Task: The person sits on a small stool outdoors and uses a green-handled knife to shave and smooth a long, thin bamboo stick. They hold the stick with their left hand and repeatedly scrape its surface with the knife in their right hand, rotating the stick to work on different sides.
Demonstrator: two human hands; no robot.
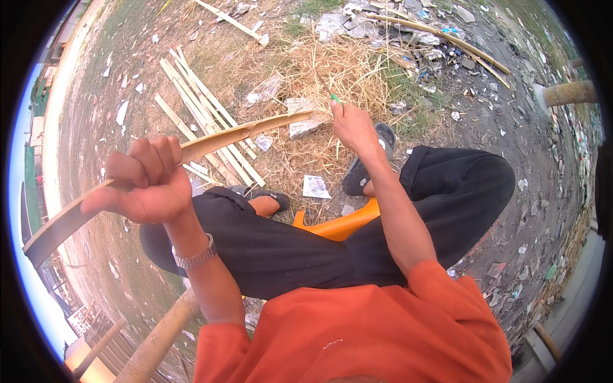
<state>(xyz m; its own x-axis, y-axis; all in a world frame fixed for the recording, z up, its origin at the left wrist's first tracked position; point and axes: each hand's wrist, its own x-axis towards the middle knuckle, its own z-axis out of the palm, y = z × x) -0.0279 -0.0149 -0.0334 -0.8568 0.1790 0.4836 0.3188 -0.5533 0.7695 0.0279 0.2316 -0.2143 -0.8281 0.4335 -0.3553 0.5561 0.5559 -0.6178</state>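
My left hand (147, 182) is closed round a long split bamboo strip (242, 129), thumb along its underside. The strip slants across in front of me, its near end out at the far left and its far end pointing toward my right hand. In my right hand (355, 127) is a thin knife (324, 82) with green at its handle, gripped in closed fingers and pointing away from me. Its blade is narrow and hard to make out against the straw-coloured shavings (357, 76). The knife and the strip's far end appear apart.
Several split bamboo strips (201, 108) lie on the ground ahead, left of a flat stone (301, 127). Beneath me shows an orange plastic seat (345, 225). A thick bamboo pole (159, 335) stands at lower left, another post (568, 94) at right. Rubble and bamboo sticks (447, 37) lie far right.
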